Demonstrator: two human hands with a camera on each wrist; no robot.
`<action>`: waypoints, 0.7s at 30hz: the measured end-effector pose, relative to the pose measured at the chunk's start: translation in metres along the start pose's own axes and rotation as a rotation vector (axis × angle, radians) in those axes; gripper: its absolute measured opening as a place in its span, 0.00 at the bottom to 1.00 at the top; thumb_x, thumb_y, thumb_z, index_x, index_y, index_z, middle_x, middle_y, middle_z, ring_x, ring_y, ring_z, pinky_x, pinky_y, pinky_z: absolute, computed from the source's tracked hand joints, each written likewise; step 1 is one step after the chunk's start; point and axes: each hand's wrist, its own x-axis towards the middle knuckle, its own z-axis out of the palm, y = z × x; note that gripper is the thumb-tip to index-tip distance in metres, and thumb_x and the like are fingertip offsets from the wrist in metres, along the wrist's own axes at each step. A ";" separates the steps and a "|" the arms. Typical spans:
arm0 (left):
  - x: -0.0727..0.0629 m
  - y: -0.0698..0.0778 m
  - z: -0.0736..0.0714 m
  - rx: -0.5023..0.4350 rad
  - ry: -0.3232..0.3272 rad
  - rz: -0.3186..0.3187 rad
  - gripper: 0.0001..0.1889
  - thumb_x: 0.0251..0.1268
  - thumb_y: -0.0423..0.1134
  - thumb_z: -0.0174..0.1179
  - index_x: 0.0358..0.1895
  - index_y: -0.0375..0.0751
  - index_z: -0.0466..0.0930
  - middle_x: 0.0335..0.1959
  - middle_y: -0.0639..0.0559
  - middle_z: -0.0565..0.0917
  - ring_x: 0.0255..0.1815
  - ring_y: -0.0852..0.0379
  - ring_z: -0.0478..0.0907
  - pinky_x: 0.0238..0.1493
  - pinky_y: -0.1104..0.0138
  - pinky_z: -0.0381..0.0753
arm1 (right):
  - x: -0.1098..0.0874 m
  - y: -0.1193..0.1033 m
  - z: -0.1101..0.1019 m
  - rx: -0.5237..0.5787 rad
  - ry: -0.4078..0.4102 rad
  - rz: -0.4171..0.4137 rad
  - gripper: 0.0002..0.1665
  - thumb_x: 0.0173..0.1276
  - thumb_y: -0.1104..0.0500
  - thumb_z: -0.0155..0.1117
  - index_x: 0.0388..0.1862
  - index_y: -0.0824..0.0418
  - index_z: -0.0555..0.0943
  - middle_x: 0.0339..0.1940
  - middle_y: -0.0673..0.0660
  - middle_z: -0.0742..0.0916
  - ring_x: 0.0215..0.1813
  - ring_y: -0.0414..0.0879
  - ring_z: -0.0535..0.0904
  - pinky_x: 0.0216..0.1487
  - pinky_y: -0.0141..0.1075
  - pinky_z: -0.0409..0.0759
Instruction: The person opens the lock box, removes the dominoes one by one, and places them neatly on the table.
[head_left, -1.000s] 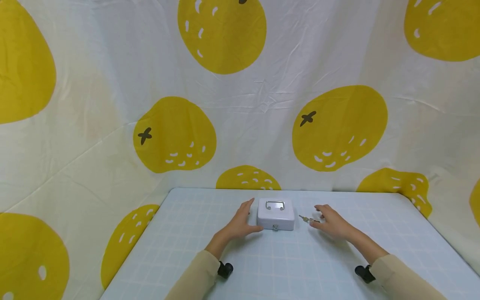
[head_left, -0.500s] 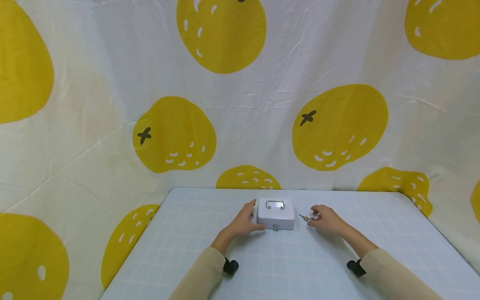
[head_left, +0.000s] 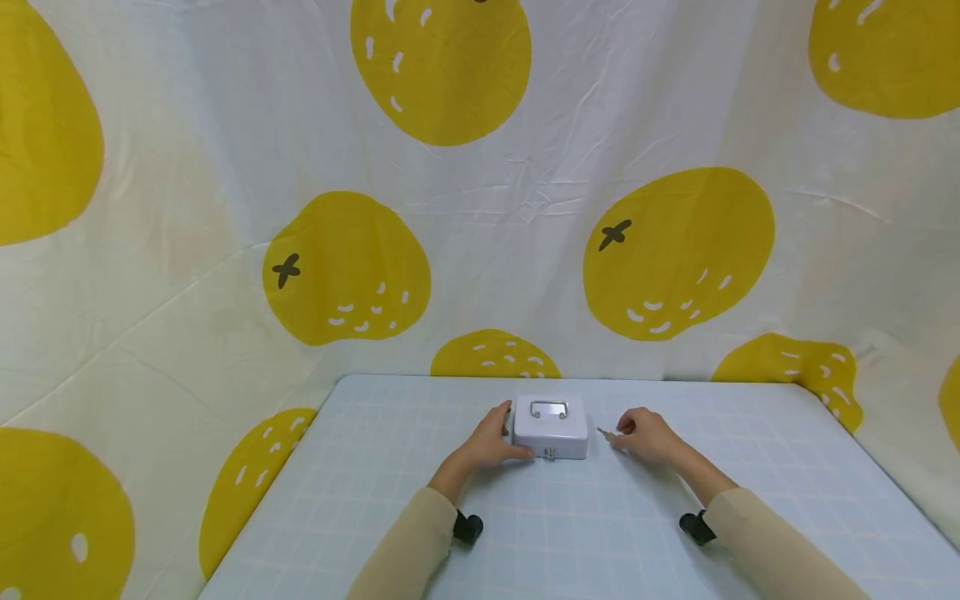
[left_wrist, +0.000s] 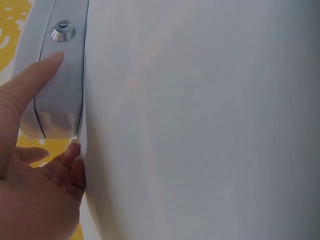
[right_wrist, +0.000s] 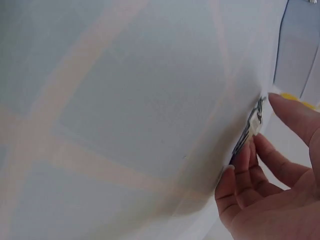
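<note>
A small white cash box [head_left: 551, 433] stands on the table, its metal handle lying on the lid and a round key lock [left_wrist: 63, 31] on its front. At its left front corner is my left hand [head_left: 487, 442]. The thumb [left_wrist: 47, 70] lies against the front below the lock in the left wrist view, and the other fingers are by the left side. To the right of the box, my right hand [head_left: 651, 437] is over a small bunch of keys [right_wrist: 254, 122]. Its fingertips touch the keys while the thumb stands slightly apart. One key tip [head_left: 604, 433] points toward the box.
A pale checked cloth covers the table [head_left: 585, 533]. Behind and beside it hangs a white curtain [head_left: 510, 275] printed with yellow fruit. Black wrist cameras sit on both cuffs.
My left hand has moved right, its thumb now against the box's front. My right hand has shifted left over the keys, with thumb and fingers closer together. The box and keys stay in place.
</note>
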 end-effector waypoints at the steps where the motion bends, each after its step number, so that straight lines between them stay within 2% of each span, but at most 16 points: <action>1: 0.000 0.000 0.000 -0.006 -0.001 -0.003 0.56 0.52 0.46 0.80 0.80 0.37 0.53 0.75 0.40 0.66 0.61 0.45 0.72 0.66 0.50 0.72 | 0.001 0.000 0.001 0.007 -0.002 0.013 0.13 0.63 0.61 0.74 0.39 0.70 0.82 0.35 0.58 0.83 0.39 0.50 0.78 0.43 0.43 0.77; 7: 0.002 0.001 0.001 -0.022 0.002 -0.022 0.55 0.51 0.45 0.81 0.79 0.37 0.55 0.72 0.41 0.69 0.57 0.47 0.72 0.64 0.51 0.74 | 0.001 -0.002 0.004 0.033 0.005 0.051 0.10 0.64 0.61 0.72 0.34 0.68 0.82 0.30 0.56 0.82 0.35 0.49 0.76 0.36 0.39 0.75; 15: 0.007 0.005 -0.001 -0.075 -0.020 -0.007 0.50 0.48 0.42 0.83 0.75 0.43 0.64 0.62 0.49 0.76 0.53 0.50 0.72 0.59 0.51 0.74 | 0.003 -0.007 0.003 0.037 -0.007 0.090 0.09 0.66 0.62 0.71 0.34 0.68 0.82 0.31 0.57 0.82 0.35 0.49 0.76 0.36 0.39 0.74; 21: 0.010 0.002 0.000 -0.130 -0.049 0.004 0.51 0.47 0.40 0.83 0.76 0.46 0.63 0.61 0.51 0.77 0.52 0.50 0.73 0.62 0.50 0.71 | 0.005 -0.003 0.007 0.042 -0.027 0.100 0.06 0.65 0.64 0.70 0.32 0.66 0.82 0.29 0.56 0.82 0.34 0.48 0.75 0.35 0.38 0.74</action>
